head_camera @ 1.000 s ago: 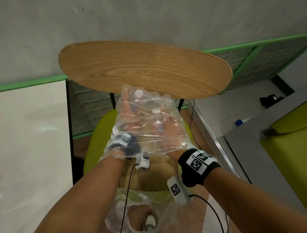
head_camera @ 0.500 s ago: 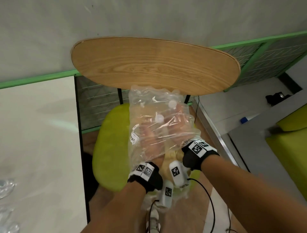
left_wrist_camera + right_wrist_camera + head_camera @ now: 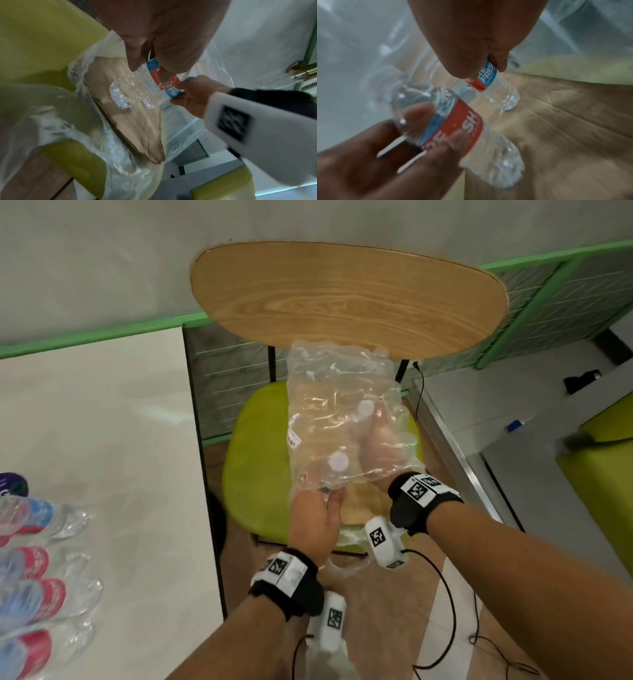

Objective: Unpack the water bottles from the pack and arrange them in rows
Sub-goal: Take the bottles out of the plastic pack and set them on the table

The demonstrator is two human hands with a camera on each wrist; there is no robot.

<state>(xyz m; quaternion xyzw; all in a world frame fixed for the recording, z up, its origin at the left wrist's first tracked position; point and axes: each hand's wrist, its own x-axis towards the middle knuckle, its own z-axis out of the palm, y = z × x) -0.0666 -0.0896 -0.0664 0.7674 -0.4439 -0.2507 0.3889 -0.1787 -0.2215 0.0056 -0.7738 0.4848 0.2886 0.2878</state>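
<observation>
The clear plastic pack wrap (image 3: 329,392) lies on a green chair seat with a brown cardboard tray (image 3: 133,128) inside it. My left hand (image 3: 313,522) is at the wrap's near opening and grips a water bottle (image 3: 462,128) with a red and blue label; its white cap (image 3: 339,461) shows through the film. My right hand (image 3: 380,446) is deeper inside the wrap. It grips a second bottle (image 3: 498,92) around the label, with the base just above the cardboard. Several unpacked bottles (image 3: 41,601) sit on the white table at the left.
The chair has a green seat (image 3: 257,474) and a wide wooden backrest (image 3: 349,299) right behind the pack. The white table (image 3: 120,440) is to the left of the chair. Wrist-camera cables (image 3: 445,611) hang below my arms. A green bench (image 3: 603,474) stands at the right.
My left hand has drawn back from deep inside the wrap to its opening with a bottle. The pack has come down toward the seat. The view has swung left, showing the table's bottles.
</observation>
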